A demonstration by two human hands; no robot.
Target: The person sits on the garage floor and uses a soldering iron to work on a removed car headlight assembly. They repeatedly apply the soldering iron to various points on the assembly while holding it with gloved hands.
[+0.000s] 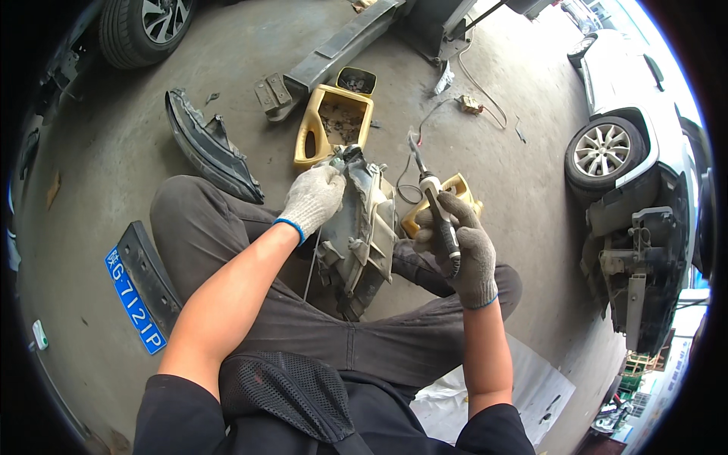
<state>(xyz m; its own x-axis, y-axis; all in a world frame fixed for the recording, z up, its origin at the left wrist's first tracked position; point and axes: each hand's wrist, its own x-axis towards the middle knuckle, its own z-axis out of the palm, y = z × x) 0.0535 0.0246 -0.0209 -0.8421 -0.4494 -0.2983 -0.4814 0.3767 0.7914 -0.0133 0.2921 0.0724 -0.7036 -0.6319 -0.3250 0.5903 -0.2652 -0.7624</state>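
Observation:
A dark, worn headlight housing (360, 235) stands tilted between my legs. My left hand (315, 196), in a pale knitted glove, is closed at its upper end, the fingertips pressed against it. A thin pale strip (311, 269) runs down below that hand; I cannot tell whether the fingers hold it too. My right hand (470, 250), also gloved, grips a soldering iron (431, 188) with a white and black handle. Its metal tip points up and away, apart from the housing. The iron's dark cord leaves the handle's lower end.
Cut-open yellow jugs, one with scraps (309, 125) and one beside my right hand (457, 182), stand nearby. A black curved trim piece (208, 144) lies left, a blue licence plate (135, 299) nearer. A lift arm (341, 49), cable (485, 95) and white car (626, 98) are beyond.

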